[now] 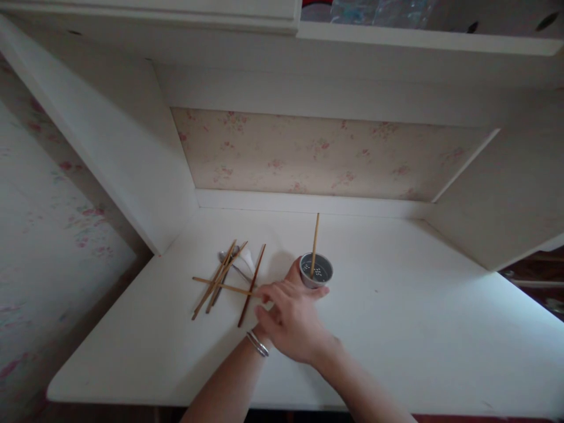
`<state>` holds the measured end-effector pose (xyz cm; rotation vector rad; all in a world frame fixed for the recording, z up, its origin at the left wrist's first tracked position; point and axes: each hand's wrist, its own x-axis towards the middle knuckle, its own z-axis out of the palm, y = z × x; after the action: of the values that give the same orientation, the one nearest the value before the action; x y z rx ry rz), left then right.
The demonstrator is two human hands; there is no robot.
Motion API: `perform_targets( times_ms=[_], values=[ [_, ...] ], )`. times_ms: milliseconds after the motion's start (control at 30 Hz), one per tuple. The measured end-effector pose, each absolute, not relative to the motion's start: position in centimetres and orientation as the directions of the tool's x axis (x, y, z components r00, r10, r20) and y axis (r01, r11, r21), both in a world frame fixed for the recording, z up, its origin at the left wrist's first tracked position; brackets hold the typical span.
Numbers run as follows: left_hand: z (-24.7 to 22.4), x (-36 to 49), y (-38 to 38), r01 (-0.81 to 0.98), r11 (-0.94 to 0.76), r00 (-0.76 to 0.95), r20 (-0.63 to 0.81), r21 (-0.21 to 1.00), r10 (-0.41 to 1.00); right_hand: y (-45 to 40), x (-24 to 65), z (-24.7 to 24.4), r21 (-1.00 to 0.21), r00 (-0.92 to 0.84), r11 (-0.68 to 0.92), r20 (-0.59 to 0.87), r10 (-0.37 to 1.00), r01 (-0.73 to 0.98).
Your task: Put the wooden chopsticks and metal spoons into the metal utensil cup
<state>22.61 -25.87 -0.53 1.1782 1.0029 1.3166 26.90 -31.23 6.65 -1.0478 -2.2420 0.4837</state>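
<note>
A grey metal utensil holder with a perforated bottom stands on the white table, one wooden chopstick leaning upright in it. My left hand is closed around the holder, mostly hidden beneath my right arm. Crossing above it, my right hand reaches left, thumb and fingers apart. Its fingertips touch the near end of a light chopstick lying across a pile of other chopsticks. Between pile and hand lies a reddish-brown chopstick. A white spoon and a metal spoon lie partly covered among them.
White cabinet sides rise left and right of the table. Behind it is a floral back panel. Overhead, a shelf holds clear plastic items. Floral wallpaper covers the wall at left. The table's front edge runs below my forearms.
</note>
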Motion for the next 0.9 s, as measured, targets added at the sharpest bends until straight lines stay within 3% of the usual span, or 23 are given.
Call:
perform_targets(
  times_ms=[167,267,433,633,900],
  values=[
    [-0.8,22.7,-25.4,-0.023,-0.129,0.004,0.13,0.991,0.992,-27.6,20.9,5.4,-0.227,-0.7,0.687,0.032,0.714,0.69],
    [-1.2,22.8,-25.0,0.012,-0.181,0.045,0.18,0.983,0.983,-26.4,19.4,4.0,-0.155,-0.689,0.677,-0.033,0.724,0.719],
    [-1.2,22.9,-24.9,-0.014,-0.203,0.087,0.204,0.979,0.975,-26.3,18.0,4.0,-0.149,-0.646,0.64,0.009,0.764,0.754],
    [-1.2,22.7,-24.9,-0.017,-0.217,0.103,0.217,0.976,0.971,-24.9,15.2,4.2,-0.279,-0.566,0.547,0.015,0.824,0.789],
    [-2.0,22.6,-24.6,-0.003,-0.206,0.109,0.206,0.978,0.973,-22.8,13.1,2.8,-0.241,-0.577,0.555,-0.031,0.816,0.796]
  ],
)
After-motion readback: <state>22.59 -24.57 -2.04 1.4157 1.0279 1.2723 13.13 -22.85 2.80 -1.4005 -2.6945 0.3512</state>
